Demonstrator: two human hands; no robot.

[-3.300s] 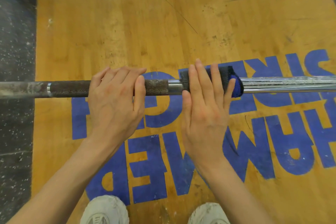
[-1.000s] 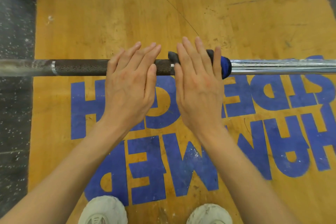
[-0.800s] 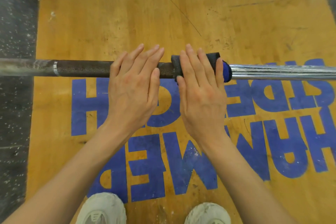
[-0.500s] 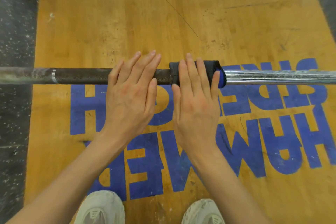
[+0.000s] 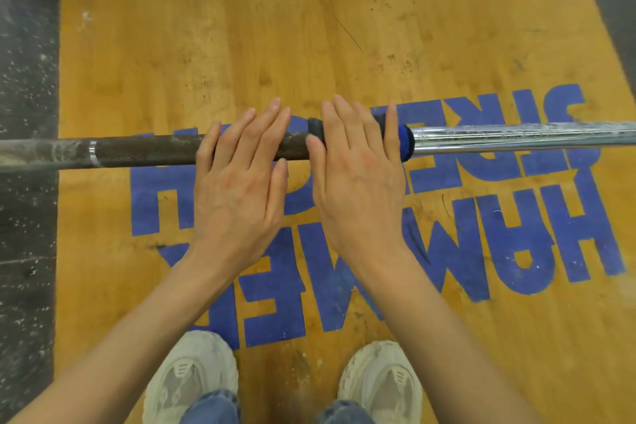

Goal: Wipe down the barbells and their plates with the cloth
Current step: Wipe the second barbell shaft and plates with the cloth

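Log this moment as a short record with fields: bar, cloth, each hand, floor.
bar: long steel barbell shaft, dark knurled section on the left, shiny chrome on the right, lying level across the view
cloth: dark cloth with blue edge, wrapped round the shaft
left hand: fingers straight, resting on the knurled section
right hand: fingers straight, pressing the cloth
floor: yellow wooden platform with blue lettering; black speckled rubber flooring at the left

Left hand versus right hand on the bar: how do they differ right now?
The left hand lies bare on the dark knurled section of the barbell; the right hand presses the dark, blue-edged cloth onto it beside the shiny section. Both lie flat with straight fingers.
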